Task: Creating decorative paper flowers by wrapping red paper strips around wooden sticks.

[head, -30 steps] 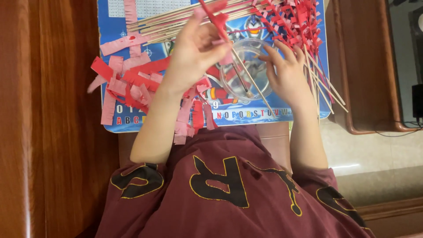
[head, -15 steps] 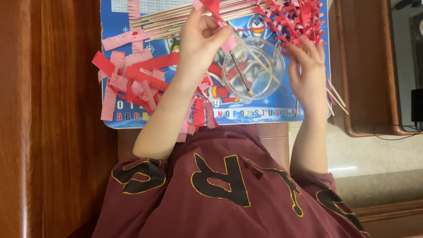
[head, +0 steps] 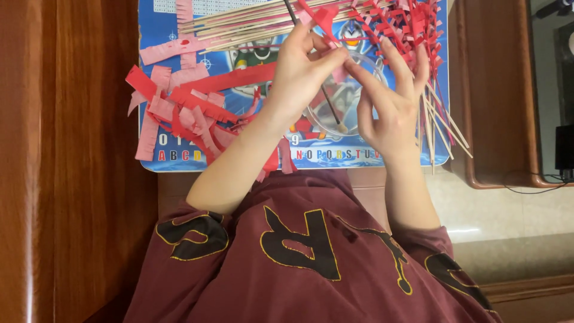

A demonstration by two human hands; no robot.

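Observation:
My left hand [head: 297, 75] is closed around a thin dark stick [head: 330, 107] whose pale tip points down over a clear round bowl [head: 350, 113]. A red paper strip [head: 323, 17] sticks up from the same fingers. My right hand [head: 391, 104] is beside it with fingers spread upward, its forefinger and thumb meeting the left fingertips at a small pink piece of the strip [head: 341, 73]. Both hands hover above a blue picture mat [head: 179, 157].
A heap of red and pink fringed paper strips [head: 182, 110] lies on the mat's left. Bare wooden skewers [head: 239, 24] lie across the top. Skewers wrapped in red fringe [head: 412, 27] fan out at top right. Brown wooden surfaces flank the mat.
My right hand has moved left from the bowl's edge to meet the left fingertips. My left hand has lowered slightly with the stick and strip.

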